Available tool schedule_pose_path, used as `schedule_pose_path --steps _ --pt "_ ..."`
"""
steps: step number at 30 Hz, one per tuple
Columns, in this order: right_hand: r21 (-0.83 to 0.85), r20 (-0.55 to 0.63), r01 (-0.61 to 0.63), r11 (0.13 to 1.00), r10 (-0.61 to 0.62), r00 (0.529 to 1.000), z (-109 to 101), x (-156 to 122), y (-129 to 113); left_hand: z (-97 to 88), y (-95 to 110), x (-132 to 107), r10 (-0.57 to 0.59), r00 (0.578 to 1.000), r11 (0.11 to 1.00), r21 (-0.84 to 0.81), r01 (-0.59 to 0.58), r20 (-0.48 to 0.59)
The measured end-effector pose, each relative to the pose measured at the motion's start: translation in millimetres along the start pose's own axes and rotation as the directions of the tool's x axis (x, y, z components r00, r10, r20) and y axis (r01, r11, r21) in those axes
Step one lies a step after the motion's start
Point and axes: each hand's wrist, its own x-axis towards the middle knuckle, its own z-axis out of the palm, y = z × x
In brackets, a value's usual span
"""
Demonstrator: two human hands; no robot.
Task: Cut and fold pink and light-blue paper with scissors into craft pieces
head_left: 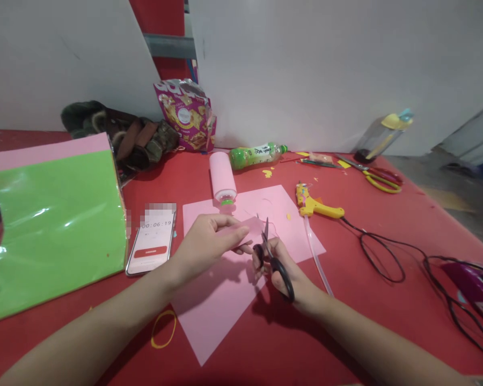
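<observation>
My left hand (209,238) pinches a small pink paper piece (253,228) over the middle of the red table. My right hand (284,268) grips black-handled scissors (271,256), blades pointing up at the edge of that piece. Beneath both hands lies a large pink paper sheet (221,300). A bottle wrapped in pink paper (222,177) with a green cap lies just beyond the sheet.
A phone (153,241) showing a timer lies left of the sheet, beside a green and pink paper stack (56,225). A yellow glue gun (316,203) with black cord (386,257), a green drink bottle (257,155), yellow scissors (380,179), a snack bag (187,115) and a yellow rubber band (163,328) are around.
</observation>
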Motion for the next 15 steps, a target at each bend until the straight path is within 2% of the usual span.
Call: schedule_pose_path --steps 5,15 --pt "-0.039 0.016 0.025 0.999 -0.024 1.0 -0.6 0.6 0.7 3.5 -1.6 0.7 0.002 1.0 0.999 -0.032 -0.002 -0.005" --pt "-0.01 0.013 0.077 0.997 -0.077 0.997 -3.0 2.3 7.8 6.3 -7.4 0.5 0.006 1.0 0.997 -0.081 -0.009 -0.029"
